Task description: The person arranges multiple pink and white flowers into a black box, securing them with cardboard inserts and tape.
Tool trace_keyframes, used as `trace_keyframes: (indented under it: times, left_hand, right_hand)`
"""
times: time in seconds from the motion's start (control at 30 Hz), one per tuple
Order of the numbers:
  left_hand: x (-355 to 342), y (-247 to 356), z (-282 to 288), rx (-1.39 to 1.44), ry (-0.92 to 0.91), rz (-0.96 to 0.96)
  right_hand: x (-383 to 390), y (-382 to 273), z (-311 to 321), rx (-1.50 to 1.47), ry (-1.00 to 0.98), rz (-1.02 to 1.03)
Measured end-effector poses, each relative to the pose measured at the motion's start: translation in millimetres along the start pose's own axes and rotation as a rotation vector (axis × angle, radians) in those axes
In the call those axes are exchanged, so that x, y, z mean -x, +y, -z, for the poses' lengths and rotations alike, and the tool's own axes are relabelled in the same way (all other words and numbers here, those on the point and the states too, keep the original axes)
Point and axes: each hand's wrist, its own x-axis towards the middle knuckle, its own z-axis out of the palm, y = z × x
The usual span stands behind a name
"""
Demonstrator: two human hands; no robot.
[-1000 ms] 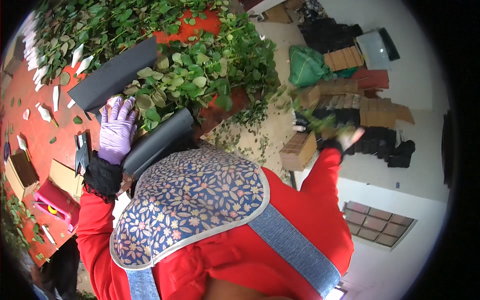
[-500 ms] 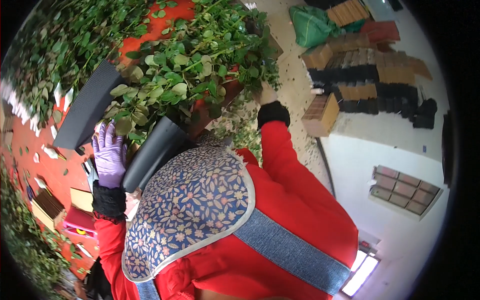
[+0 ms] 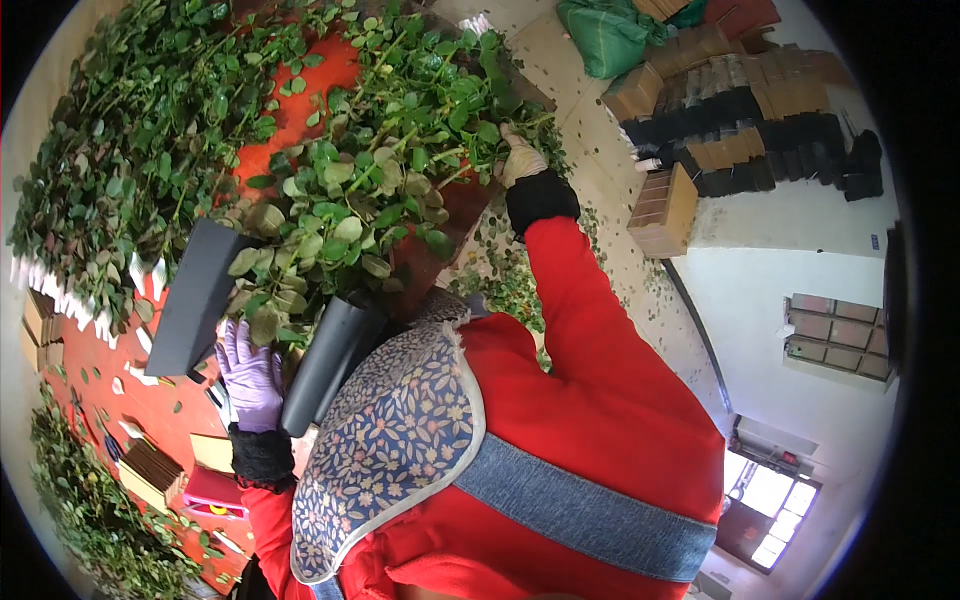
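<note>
Right hand (image 3: 522,158) has swung into the leafy stems (image 3: 370,200), seemingly gripping one; left hand (image 3: 250,372) steadies the dark wrap (image 3: 330,362); thorns could snag.

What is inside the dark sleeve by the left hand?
The sleeve is wrapped round a bunch of leafy stems whose tops spill out of it. The left hand holds its lower end; the stems' lower ends are hidden by the sleeve.

The purple-gloved left hand (image 3: 250,375) grips a black sleeve (image 3: 328,362) around leafy green stems (image 3: 350,215), while the pale-gloved right hand (image 3: 521,158) reaches into the foliage above the red desk (image 3: 150,400)
</note>
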Motion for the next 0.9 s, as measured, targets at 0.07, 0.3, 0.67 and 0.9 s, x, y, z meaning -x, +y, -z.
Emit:
trace_keyframes:
  times: [0.07,0.3,0.67,0.9]
  left_hand:
    - [5.2,-0.1,-3.7,0.002,0.052,-0.020]
    - [13.8,-2.9,-13.4,0.126,0.185,0.012]
    - [9.9,1.9,-10.2,-0.041,0.159,-0.084]
    - [11.5,7.1,9.1,-0.009,0.148,-0.017]
  right_hand:
    - [2.9,10.3,7.6,0.319,0.095,0.053]
    - [-6.6,26.0,14.3,0.628,0.551,0.193]
    - [-31.3,-22.8,94.9,0.107,0.584,0.461]
    - [-51.3,-51.2,53.1,0.037,0.246,0.479]
